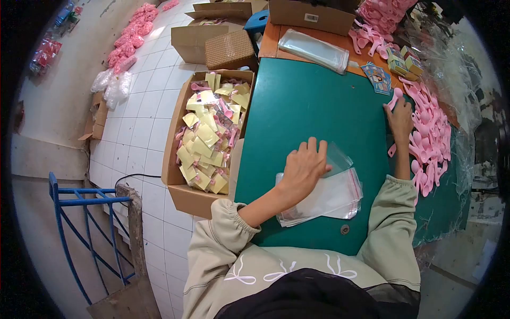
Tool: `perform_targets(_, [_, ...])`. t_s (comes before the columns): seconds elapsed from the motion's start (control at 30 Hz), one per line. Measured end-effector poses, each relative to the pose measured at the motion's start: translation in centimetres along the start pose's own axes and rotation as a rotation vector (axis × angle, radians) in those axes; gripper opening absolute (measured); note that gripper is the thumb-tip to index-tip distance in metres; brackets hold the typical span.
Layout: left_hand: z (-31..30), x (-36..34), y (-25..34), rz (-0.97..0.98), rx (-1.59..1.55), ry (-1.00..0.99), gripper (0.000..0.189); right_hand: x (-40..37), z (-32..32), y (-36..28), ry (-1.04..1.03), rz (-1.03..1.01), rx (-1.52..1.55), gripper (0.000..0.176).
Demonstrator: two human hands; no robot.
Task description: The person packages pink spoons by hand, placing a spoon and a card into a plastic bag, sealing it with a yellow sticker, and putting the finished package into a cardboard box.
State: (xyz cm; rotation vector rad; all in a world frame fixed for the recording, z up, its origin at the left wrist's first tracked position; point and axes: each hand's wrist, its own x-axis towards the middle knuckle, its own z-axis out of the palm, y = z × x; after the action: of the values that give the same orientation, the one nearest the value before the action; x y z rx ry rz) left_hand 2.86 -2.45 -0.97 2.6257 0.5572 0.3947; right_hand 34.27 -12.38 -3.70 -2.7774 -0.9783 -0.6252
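My left hand is over a stack of clear plastic bags, its fingers bent and apart. One clear bag lies askew beside its thumb and forefinger; whether they touch it is hard to see. At the table's right side, my right hand has its thumb and fingers closed on a pink spoon, bowl pointing away from me. Close by that hand spreads a heap of pink spoons. Printed cards lie just beyond it.
Left of the green table stands a carton filled with packed spoons and yellow cards. More clear bags, small yellow boxes and another carton sit at the back. A blue metal frame stands left.
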Motion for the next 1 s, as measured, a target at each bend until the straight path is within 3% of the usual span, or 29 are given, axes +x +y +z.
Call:
perform_targets(0.07, [1.4, -0.1, -0.5, 0.033, -0.096, 0.108, 0.041, 0.2, 1.1, 1.0, 0.025, -0.002, 0.009, 0.034])
perform_targets(0.17, [2.1, -0.4, -1.9, 0.012, -0.473, 0.073, 0.041, 0.2, 1.9, 2.1, -0.040, 0.035, 0.042, 0.028])
perform_targets(0.27, [1.6, -0.1, -2.7, -0.020, -0.635, -0.028, 0.038, 0.7, 0.6, 2.2, -0.074, 0.160, 0.059, 0.019])
perform_targets(0.33, [1.2, -0.2, -3.0, -0.028, -0.565, -0.067, 0.034, 1.1, -0.7, 3.5, -0.029, 0.132, 0.069, 0.016])
perform_targets(0.4, [1.0, -0.2, -2.9, -0.032, -0.536, -0.047, 0.030, 2.0, -2.3, 5.1, 0.027, 0.048, 0.038, 0.018])
perform_targets(0.5, [0.9, -0.1, -2.6, -0.034, -0.586, 0.019, 0.021, 2.0, -7.1, 2.7, 0.304, -0.217, 0.234, 0.019])
perform_targets(0.57, [0.9, 0.1, -2.5, -0.042, -0.662, 0.003, 0.016, 1.0, -11.4, -1.0, 0.060, -0.141, 0.488, 0.018])
perform_targets(0.6, [0.9, 0.2, -2.6, -0.101, -0.848, -0.077, 0.016, 0.3, -12.8, -2.8, -0.065, -0.100, 0.614, 0.018])
perform_targets(0.77, [0.2, 0.9, -3.4, -0.304, -1.607, -0.346, 0.022, -1.9, -14.7, -7.4, -0.416, -0.165, 0.958, 0.013])
perform_targets(0.8, [0.0, 0.9, -3.5, -0.319, -1.603, -0.341, 0.024, -2.2, -14.8, -7.7, -0.466, -0.161, 0.995, 0.012])
perform_targets(1.0, [-0.8, 0.9, -3.4, -0.358, -1.469, -0.342, 0.032, -3.1, -16.3, -8.8, -0.321, -0.093, 1.166, 0.011])
